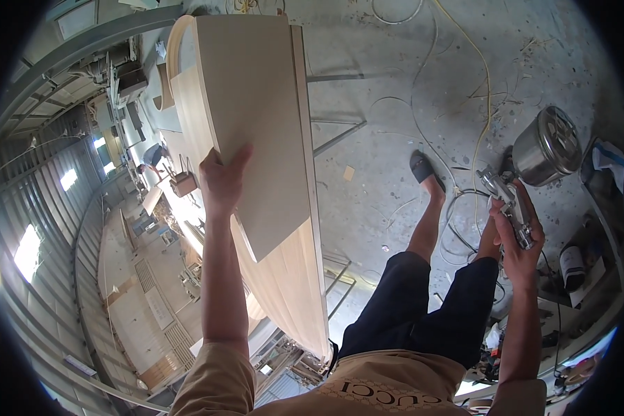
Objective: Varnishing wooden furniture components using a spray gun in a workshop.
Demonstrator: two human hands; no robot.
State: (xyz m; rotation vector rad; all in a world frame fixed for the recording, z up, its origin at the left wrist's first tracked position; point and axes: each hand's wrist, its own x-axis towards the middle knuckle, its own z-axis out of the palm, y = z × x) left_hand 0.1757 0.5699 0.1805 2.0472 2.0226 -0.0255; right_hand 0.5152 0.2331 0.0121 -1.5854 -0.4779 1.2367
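Note:
My left hand (223, 179) grips the left edge of a flat pale grey panel (256, 104), its thumb lying on top and its other fingers hidden past the edge. This panel rests over a pale wooden piece (284, 277) with a curved outline, whose bare grain shows at the near end. Off to the right, my right hand (518, 239) is closed round a silver metal spray gun (512, 201), held above the floor beside my leg.
Metal support legs (336, 78) stick out under the work on its right. A shiny steel pot (548, 147) stands on the right. A yellow hose (489, 83) and dark hose loops (457, 208) lie across the stained concrete floor near my feet. Far left, a person (152, 158) bends over.

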